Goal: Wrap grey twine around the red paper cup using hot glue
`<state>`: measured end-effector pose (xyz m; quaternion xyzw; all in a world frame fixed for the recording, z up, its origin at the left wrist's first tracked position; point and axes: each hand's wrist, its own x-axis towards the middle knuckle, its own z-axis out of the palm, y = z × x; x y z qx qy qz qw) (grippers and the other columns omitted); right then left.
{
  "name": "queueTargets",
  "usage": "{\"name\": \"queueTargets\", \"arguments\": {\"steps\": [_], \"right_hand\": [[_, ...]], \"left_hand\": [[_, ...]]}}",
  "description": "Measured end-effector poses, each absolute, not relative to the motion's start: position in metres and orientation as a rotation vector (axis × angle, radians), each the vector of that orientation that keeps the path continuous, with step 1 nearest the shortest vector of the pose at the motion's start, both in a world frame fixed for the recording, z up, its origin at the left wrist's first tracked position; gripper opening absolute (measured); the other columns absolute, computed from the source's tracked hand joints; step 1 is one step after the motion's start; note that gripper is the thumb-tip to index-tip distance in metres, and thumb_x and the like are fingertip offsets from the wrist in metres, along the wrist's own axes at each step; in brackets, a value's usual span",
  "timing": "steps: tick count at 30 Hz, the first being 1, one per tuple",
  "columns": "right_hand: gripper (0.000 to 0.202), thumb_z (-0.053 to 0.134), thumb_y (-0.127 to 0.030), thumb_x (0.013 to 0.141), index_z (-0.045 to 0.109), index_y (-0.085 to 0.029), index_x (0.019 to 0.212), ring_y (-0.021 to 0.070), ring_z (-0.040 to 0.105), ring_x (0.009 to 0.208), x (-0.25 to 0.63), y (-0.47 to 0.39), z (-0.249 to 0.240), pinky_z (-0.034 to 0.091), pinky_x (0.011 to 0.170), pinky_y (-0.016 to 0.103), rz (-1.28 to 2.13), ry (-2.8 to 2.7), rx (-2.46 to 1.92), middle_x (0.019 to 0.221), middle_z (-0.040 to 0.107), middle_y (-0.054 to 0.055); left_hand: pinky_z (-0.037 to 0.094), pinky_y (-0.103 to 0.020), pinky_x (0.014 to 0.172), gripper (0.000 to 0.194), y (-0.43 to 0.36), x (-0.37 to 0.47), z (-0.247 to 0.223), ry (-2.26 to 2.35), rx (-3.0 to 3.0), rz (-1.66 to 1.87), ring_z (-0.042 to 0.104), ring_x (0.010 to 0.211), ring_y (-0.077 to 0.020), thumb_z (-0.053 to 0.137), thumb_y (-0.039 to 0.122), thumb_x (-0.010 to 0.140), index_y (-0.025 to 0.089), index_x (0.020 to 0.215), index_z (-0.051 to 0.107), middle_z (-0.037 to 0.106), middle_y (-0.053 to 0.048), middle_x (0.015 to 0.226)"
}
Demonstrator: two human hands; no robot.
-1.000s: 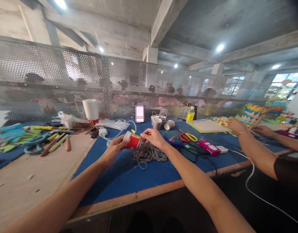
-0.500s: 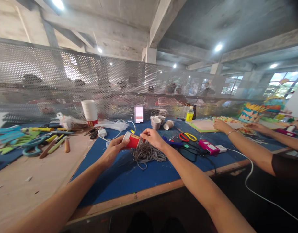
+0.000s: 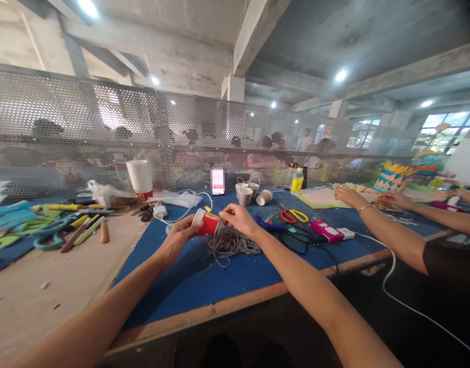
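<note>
My left hand (image 3: 180, 231) is wrapped round a red paper cup (image 3: 209, 223), tilted on its side with its white rim toward the left. At the cup's other end my right hand (image 3: 237, 219) is closed in a pinch on grey cord, though the strand between the fingertips is hard to see. Grey seems to cover that end of the cup. Just below and behind lies a loose tangle of grey cord (image 3: 235, 244) on the blue table mat (image 3: 189, 286).
Several small pale cups (image 3: 244, 195) stand behind my hands, one tipped over. Left are a stack of paper cups (image 3: 139, 176), teal scissors (image 3: 49, 236) and hand tools. Right are yellow-and-red scissors (image 3: 294, 216), a magenta box (image 3: 327, 231) and a co-worker's arms (image 3: 388, 230).
The whole view has shifted slightly. My left hand still holds the cup, and my right fingertips remain at its far end with barely any movement.
</note>
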<state>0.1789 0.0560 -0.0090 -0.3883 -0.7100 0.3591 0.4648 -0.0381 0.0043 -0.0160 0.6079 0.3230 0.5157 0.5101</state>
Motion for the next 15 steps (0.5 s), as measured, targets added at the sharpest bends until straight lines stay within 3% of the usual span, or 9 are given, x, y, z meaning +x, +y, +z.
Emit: {"name": "queueTargets", "arguments": {"steps": [10, 15], "right_hand": [[0.021, 0.064, -0.036, 0.094, 0.064, -0.018, 0.083, 0.0133, 0.064, 0.062, 0.1784, 0.0582, -0.0107, 0.049, 0.067, 0.025, 0.799, -1.737, -0.919, 0.064, 0.066, -0.002], [0.033, 0.051, -0.045, 0.101, 0.069, -0.018, 0.093, 0.0156, 0.069, 0.067, 0.1786, 0.0564, -0.0081, 0.052, 0.070, 0.026, 0.851, -1.676, -0.852, 0.069, 0.070, 0.001]], "left_hand": [[0.053, -0.035, 0.089, 0.040, 0.0046, -0.0371, -0.0148, 0.719, 1.417, 1.275, 0.070, 0.097, -0.0261, 0.078, 0.044, 0.083, 0.020, 0.116, 0.077, 0.078, -0.007, 0.111], [0.054, -0.037, 0.093, 0.041, 0.0064, -0.0366, -0.0138, 0.689, 1.368, 1.315, 0.071, 0.099, -0.0274, 0.082, 0.043, 0.079, 0.020, 0.113, 0.079, 0.079, -0.008, 0.111]]}}
